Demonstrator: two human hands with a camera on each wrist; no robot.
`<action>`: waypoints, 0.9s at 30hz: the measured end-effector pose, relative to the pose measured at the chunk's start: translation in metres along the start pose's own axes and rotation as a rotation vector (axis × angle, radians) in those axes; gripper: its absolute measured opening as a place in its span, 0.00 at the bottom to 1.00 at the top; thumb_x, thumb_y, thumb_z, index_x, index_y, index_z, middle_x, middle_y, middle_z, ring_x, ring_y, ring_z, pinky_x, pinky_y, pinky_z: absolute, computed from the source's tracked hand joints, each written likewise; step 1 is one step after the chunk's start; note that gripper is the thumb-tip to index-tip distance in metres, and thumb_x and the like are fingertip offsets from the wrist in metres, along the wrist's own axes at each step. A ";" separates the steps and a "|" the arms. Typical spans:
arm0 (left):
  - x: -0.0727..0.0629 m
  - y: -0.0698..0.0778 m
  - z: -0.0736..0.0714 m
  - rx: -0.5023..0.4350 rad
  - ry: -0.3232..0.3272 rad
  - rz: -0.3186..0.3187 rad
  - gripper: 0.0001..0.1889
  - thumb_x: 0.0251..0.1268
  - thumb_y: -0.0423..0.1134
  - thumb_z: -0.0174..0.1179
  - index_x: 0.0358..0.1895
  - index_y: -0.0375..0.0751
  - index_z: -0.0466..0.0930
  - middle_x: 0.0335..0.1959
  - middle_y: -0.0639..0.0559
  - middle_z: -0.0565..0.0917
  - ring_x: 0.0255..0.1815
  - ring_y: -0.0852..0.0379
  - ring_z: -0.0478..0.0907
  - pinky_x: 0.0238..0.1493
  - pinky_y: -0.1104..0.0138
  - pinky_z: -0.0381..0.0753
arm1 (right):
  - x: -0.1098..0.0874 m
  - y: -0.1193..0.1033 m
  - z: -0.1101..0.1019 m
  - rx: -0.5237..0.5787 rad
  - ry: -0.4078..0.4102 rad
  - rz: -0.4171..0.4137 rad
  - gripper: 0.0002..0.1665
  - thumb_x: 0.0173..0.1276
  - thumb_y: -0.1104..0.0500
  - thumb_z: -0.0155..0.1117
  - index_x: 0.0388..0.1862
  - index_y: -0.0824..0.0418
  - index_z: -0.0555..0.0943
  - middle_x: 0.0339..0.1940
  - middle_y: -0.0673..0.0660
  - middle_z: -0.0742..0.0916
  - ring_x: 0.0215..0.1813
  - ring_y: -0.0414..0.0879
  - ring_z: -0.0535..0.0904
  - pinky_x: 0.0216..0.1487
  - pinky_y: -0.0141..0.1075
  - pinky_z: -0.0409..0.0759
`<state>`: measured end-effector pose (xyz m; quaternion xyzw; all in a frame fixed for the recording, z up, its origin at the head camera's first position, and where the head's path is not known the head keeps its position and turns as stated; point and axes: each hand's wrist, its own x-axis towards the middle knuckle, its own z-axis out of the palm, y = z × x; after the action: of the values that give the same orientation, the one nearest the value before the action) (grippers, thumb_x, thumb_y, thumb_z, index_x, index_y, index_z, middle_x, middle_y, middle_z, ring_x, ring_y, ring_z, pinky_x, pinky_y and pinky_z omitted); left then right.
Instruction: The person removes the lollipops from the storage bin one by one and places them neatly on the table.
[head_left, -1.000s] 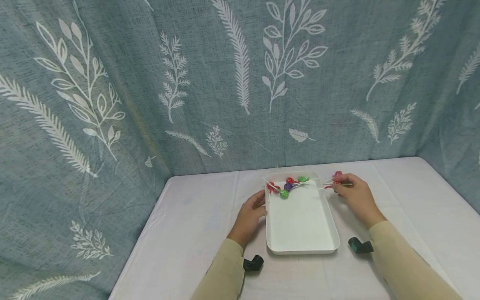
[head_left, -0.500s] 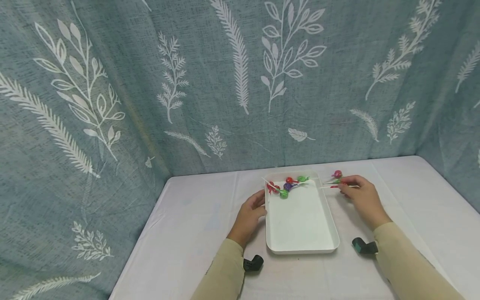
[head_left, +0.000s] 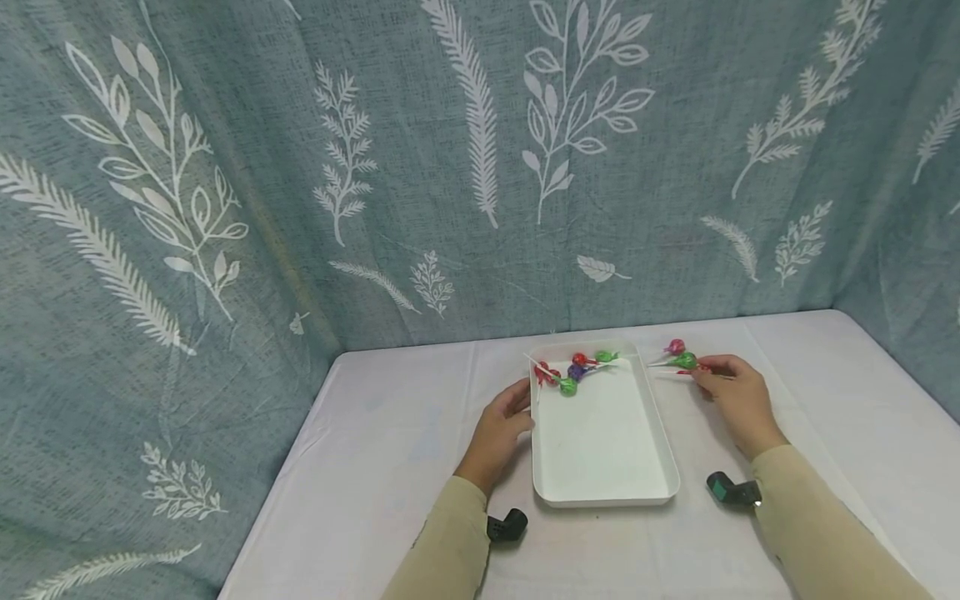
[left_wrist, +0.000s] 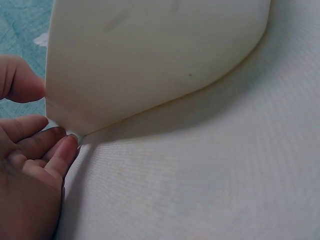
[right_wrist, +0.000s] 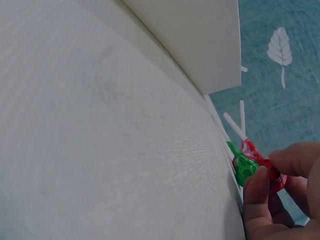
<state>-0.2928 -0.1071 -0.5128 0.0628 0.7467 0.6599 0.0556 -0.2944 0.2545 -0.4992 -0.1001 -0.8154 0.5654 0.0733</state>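
My left hand rests its fingertips against the outer left wall of a white rectangular tray. In the left wrist view, the fingers touch the tray wall low down near the tablecloth. Right of the tray, my right hand pinches a red-wrapped lollipop between thumb and index finger; its white stick points left toward the tray. A green lollipop lies just beyond those fingertips, and a pink lollipop is behind it. Several lollipops lie at the tray's far end, including a purple one and a green one.
A white cloth covers the table. Behind it hangs a blue-green curtain with white leaf patterns. Black wrist cameras sit by the left cuff and the right cuff.
My right hand has moved a little to the right, away from the tray, with the red lollipop. The green lollipop's head now shows beside the fingers. The left hand and tray stay put.
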 end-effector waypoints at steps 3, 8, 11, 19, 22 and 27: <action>0.000 0.000 0.000 -0.001 0.000 0.000 0.38 0.64 0.28 0.58 0.82 0.39 0.70 0.76 0.47 0.77 0.75 0.47 0.76 0.77 0.46 0.70 | 0.002 0.000 0.001 -0.007 -0.010 0.001 0.25 0.83 0.59 0.61 0.71 0.73 0.76 0.62 0.69 0.81 0.50 0.42 0.80 0.44 0.24 0.82; 0.000 0.000 0.000 -0.003 -0.001 0.003 0.39 0.63 0.28 0.58 0.82 0.38 0.70 0.77 0.45 0.77 0.75 0.45 0.76 0.76 0.45 0.70 | 0.003 -0.001 0.002 -0.050 -0.023 0.009 0.25 0.84 0.58 0.61 0.71 0.73 0.76 0.61 0.69 0.82 0.53 0.49 0.81 0.43 0.25 0.83; 0.001 -0.001 0.000 -0.008 -0.003 0.003 0.39 0.62 0.28 0.58 0.82 0.38 0.70 0.77 0.44 0.76 0.75 0.44 0.75 0.76 0.45 0.70 | 0.006 -0.002 0.002 -0.067 -0.026 0.022 0.25 0.84 0.58 0.60 0.70 0.74 0.76 0.60 0.70 0.82 0.52 0.51 0.82 0.42 0.26 0.84; 0.001 0.000 0.000 -0.016 -0.013 0.005 0.39 0.62 0.28 0.58 0.82 0.38 0.70 0.77 0.44 0.76 0.75 0.44 0.75 0.77 0.46 0.69 | 0.010 0.000 0.001 -0.093 -0.021 0.047 0.29 0.84 0.57 0.60 0.74 0.74 0.73 0.63 0.71 0.81 0.55 0.53 0.83 0.41 0.24 0.82; 0.001 0.002 0.000 -0.007 -0.005 -0.005 0.39 0.62 0.28 0.58 0.82 0.39 0.70 0.77 0.45 0.77 0.75 0.45 0.76 0.77 0.45 0.70 | 0.009 -0.001 0.001 -0.087 -0.016 0.048 0.30 0.83 0.57 0.60 0.75 0.74 0.72 0.65 0.72 0.80 0.59 0.57 0.81 0.41 0.23 0.80; 0.000 0.002 0.000 -0.003 -0.003 -0.006 0.39 0.62 0.29 0.59 0.82 0.39 0.70 0.77 0.45 0.76 0.75 0.44 0.75 0.77 0.45 0.69 | 0.008 0.000 0.000 -0.071 -0.013 0.051 0.31 0.82 0.58 0.59 0.77 0.73 0.70 0.68 0.73 0.78 0.63 0.61 0.79 0.43 0.24 0.80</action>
<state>-0.2928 -0.1068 -0.5108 0.0614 0.7457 0.6608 0.0589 -0.3018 0.2563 -0.4996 -0.1195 -0.8325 0.5386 0.0501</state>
